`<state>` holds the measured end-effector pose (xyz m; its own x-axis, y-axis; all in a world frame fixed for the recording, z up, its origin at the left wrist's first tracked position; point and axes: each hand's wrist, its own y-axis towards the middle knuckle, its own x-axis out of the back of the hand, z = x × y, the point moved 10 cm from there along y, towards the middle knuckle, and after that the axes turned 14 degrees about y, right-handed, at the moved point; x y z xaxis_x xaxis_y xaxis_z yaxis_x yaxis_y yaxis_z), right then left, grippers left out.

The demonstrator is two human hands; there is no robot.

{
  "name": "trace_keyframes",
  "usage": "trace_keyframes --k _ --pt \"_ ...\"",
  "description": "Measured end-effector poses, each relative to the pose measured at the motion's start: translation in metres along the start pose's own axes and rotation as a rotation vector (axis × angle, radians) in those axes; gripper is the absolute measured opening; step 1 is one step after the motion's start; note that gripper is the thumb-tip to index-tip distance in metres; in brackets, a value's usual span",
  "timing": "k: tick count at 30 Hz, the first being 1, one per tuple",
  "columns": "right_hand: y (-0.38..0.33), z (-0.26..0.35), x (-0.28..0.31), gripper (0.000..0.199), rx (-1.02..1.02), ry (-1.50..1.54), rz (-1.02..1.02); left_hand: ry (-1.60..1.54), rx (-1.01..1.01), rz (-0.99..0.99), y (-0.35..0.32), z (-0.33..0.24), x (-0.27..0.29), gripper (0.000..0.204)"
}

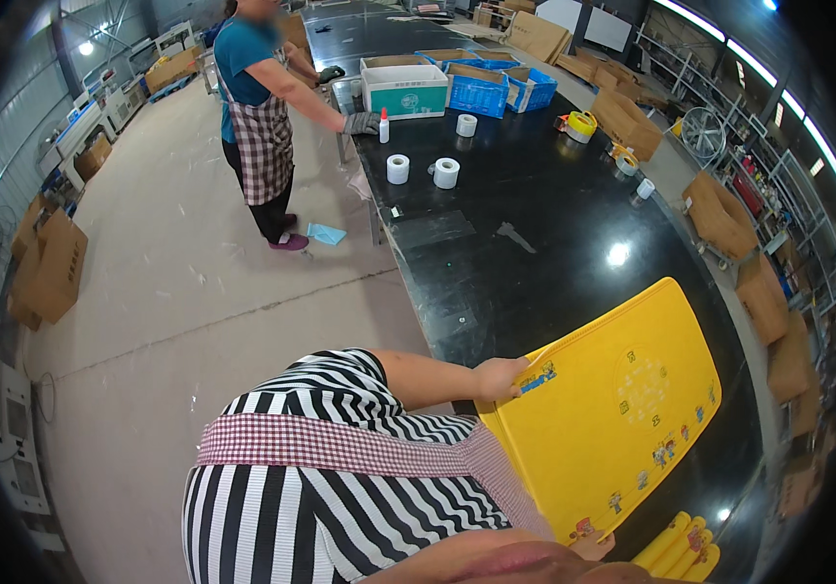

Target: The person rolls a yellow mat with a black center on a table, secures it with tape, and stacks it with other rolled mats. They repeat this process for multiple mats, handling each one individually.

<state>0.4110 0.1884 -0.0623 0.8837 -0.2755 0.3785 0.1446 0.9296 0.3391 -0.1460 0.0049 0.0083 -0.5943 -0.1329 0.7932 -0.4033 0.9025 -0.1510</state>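
A large flat yellow panel (598,428) with rounded corners and small printed cartoon figures lies tilted over the black table. Layered edges show along its upper and left sides; whether it is one folded piece or several cannot be told. My left hand (502,378) is closed on its upper left corner. At the lower edge of the same panel, my right hand (595,547) grips it, with the fingers partly hidden. Close by that hand are several yellow rolled pieces (676,550) with printed figures, cut off by the picture's lower rim.
The long black table (466,263) bears white rolls (446,173), a glue bottle (384,127), tape dispensers (578,127), a green-white box (405,90) and blue boxes (477,90). Left of it stands a person (254,127) in a checked apron. Cartons (720,212) line the right side.
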Motion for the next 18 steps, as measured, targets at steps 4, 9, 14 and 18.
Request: trace_keyframes --k 4,9,14,18 --pt "-0.002 0.005 0.001 0.034 0.010 -0.018 0.004 0.026 -0.010 0.002 -0.001 -0.001 0.002 0.049" --pt "-0.009 -0.016 -0.008 0.031 -0.184 0.188 0.028 0.057 0.018 0.023 -0.002 0.001 0.002 0.049" --pt "-0.009 0.009 -0.005 0.032 -0.208 0.213 0.005 0.048 0.053 0.015 -0.004 -0.003 0.002 0.051" --pt "-0.013 0.012 -0.002 0.033 -0.159 0.190 -0.018 0.053 0.065 0.011 -0.002 -0.001 -0.001 0.051"
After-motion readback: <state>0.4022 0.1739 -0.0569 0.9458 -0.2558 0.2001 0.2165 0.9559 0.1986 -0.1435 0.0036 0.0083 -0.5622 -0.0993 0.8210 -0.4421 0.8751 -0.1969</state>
